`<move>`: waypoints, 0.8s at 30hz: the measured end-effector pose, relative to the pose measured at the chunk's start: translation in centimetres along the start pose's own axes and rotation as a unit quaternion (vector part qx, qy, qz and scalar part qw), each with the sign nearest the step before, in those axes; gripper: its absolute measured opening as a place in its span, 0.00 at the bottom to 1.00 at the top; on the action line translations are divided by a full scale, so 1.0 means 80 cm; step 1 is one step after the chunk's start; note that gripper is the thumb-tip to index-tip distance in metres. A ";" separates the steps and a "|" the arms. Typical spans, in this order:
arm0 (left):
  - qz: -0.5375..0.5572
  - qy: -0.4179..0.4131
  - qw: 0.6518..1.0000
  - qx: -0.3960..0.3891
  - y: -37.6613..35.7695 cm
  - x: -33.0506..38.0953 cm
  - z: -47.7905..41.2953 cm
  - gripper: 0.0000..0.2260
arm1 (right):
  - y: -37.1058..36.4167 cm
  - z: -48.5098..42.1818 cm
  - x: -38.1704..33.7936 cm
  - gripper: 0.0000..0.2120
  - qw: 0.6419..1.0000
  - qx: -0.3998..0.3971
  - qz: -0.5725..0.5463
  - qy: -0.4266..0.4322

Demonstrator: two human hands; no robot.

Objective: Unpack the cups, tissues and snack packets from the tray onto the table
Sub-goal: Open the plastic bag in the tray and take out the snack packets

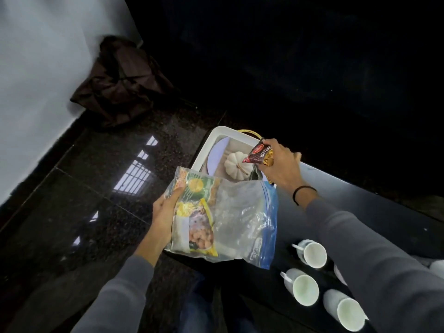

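Note:
My left hand (167, 213) grips the left side of a clear zip bag (240, 217) that holds green and yellow snack packets (195, 212). The bag hangs in the air in front of the white tray (206, 145). My right hand (282, 168) is closed on a dark red snack packet (258, 152) marked "mixture", held over the tray's right side. Inside the tray lie a plate and a small white pumpkin-shaped object (236, 164). Three white cups (312, 254) (304, 286) (346, 308) stand on the dark table (360, 207) at the lower right.
A dark brown bag (120, 82) leans against the white wall at the upper left. The glossy dark stone floor (84, 200) spreads to the left of the table. Something white (436, 266) shows at the far right edge behind my right sleeve.

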State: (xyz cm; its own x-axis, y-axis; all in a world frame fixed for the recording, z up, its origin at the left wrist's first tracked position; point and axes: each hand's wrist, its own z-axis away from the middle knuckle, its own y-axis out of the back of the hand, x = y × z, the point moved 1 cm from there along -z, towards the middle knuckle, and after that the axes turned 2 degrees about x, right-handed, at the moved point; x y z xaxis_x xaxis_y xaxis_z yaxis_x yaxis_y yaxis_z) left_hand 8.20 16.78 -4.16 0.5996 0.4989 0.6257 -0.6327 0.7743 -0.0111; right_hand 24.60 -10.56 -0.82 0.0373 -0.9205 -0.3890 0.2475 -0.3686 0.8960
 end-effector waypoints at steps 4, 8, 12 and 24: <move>-0.007 0.011 1.000 -0.029 0.003 -0.001 -0.011 0.13 | -0.023 -0.033 -0.013 0.31 0.994 0.031 0.076 0.078; 0.000 0.011 0.999 -0.046 0.000 -0.001 -0.018 0.12 | -0.044 -0.048 -0.020 0.34 0.987 0.025 0.113 0.112; -0.006 0.022 0.999 -0.038 -0.009 0.000 -0.022 0.16 | -0.054 -0.041 -0.017 0.35 0.992 -0.038 0.074 0.097; 0.019 0.058 0.998 -0.028 -0.024 -0.016 -0.012 0.20 | -0.006 0.066 0.008 0.08 0.882 0.125 -0.427 -0.154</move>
State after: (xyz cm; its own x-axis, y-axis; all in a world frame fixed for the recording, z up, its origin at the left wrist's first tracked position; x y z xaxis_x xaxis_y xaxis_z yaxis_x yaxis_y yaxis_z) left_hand 9.15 15.06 -5.69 0.6309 0.5678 0.5288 -0.6301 0.7726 -0.0780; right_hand 19.38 -11.68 -0.34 -0.3345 -0.2702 -0.9028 -0.1643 -0.9266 0.3382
